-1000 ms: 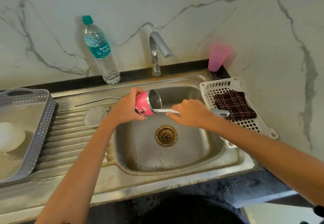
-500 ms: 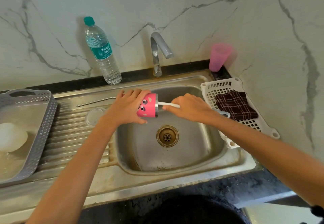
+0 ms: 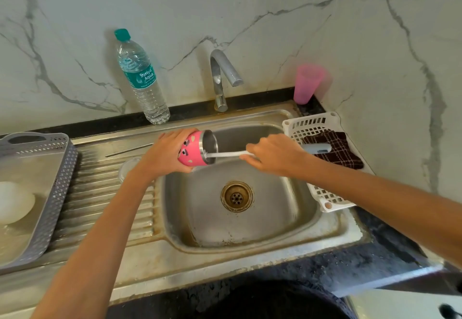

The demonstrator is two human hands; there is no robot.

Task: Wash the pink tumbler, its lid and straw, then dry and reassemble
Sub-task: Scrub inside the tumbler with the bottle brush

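One dark stone counter (image 3: 350, 268) carries one steel sink (image 3: 325, 231), its single basin in the centre and its ribbed drainboard (image 3: 100, 206) running out to nine o'clock. Two perforated trays flank the basin. A grey tray (image 3: 57, 193) at nine o'clock holds one pale round object (image 3: 15, 201), and a white basket (image 3: 322, 198) at three o'clock holds one dark checked cloth (image 3: 335, 148).

Along the marble wall stand one water bottle (image 3: 142, 79) at eleven o'clock, one tap (image 3: 220, 76) at twelve and one pink plastic cup (image 3: 306, 84) at one o'clock.

You have both hands over the far side of the basin. Your left hand (image 3: 166, 155) wraps its fingers round the pink tumbler (image 3: 193, 150), which is held on its side in the air at about eleven o'clock of the drain (image 3: 236, 195). Its open mouth is turned toward three o'clock.

Your right hand (image 3: 275, 155) is closed around the one bottle brush (image 3: 225, 154). The white shaft runs into the tumbler's mouth, and the grey handle end sticks out past your wrist, showing against the cloth.

One clear lid (image 3: 126, 168) lies flat on the drainboard at nine o'clock of your left wrist, partly hidden by it. One thin metal straw (image 3: 130, 150) lies on the drainboard at twelve o'clock of the lid, pointing toward the tumbler.
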